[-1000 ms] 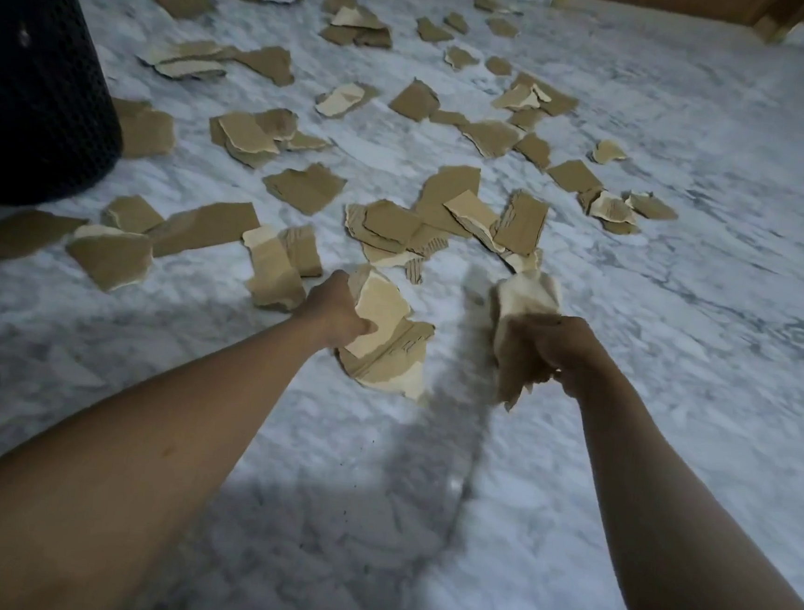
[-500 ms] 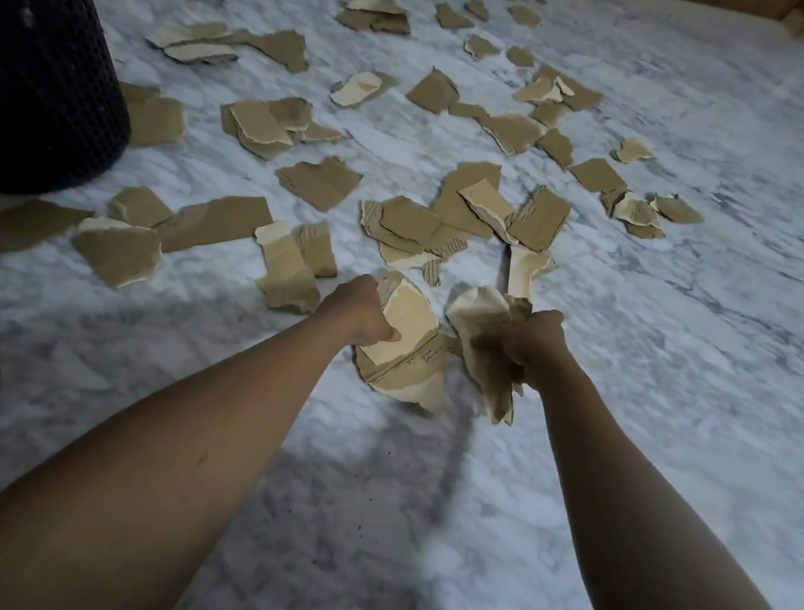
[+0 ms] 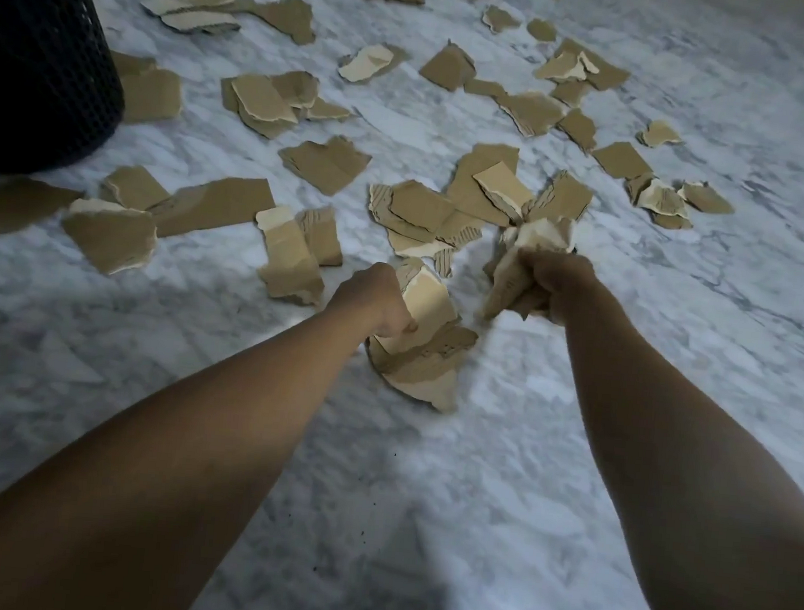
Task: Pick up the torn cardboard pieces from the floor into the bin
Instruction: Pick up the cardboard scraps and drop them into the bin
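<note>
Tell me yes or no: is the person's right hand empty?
No, the right hand is clenched around a crumpled bunch of torn brown cardboard pieces held above the white marble floor.

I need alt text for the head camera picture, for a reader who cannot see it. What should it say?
Seen from above, a person's left hand and right hand each grip a bunch of torn cardboard pieces above a grey-white marble floor. Many more brown pieces lie scattered on the floor ahead. A black mesh bin stands at the far left.
</note>
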Tool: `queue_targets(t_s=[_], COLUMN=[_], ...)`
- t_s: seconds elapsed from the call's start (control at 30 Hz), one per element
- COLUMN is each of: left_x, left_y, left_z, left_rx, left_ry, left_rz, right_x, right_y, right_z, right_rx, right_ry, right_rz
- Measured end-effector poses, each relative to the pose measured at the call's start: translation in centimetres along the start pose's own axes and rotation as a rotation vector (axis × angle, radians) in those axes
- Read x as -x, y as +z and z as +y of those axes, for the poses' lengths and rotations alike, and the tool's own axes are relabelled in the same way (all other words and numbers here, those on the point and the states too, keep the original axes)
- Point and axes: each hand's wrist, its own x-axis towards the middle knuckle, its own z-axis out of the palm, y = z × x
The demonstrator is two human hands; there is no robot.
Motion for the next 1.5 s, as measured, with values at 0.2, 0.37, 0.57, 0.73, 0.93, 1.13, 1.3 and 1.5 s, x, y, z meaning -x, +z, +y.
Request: queue_targets(t_s=[0.2,0.37,0.57,0.73,0.93,1.13,1.3,1.5], left_x=[-0.2,0.1,2.9,6.4,10.2,17.6,23.1,25.8], left_y=[0.7,1.2,2.1,1.6,-5.7,-13.7,-13.1,-8.6], left_z=[0.1,-0.2,-1.7,-4.8,-12.2,-22.5,-27.8,-30.9], left_rx=[0.105,0.122,0.081,0.081,0.521,0.372,-0.011,-0.303], left_ry=[-0.009,-0.003,-0.014,-0.070,-0.140,-0.350,-0.396,-0.384], left_rz=[0.072,0.098,0.094,0.084,0.127,-0.005,-0.100,-0.174], right_x=[2.6,3.4,7.5,8.5,17.6,24.3,29.3,33.5], right_y=[2.2,2.0,2.0,2.9,6.8,15.0,21.7,26.8], right_z=[-2.4,-1.8,0.3,3.9,4.0,3.6,3.3,4.5], right_rx=[0.057,0.121,0.109,0.095,0.205,0.556,0.740,0.881], right_ry=[0.006,0.061,0.118,0.168,0.009,-0.368,-0.630,-0.914], right_rz=[0.115,0.134,0.089,-0.017,-0.083,-0.253,-0.547,-0.603])
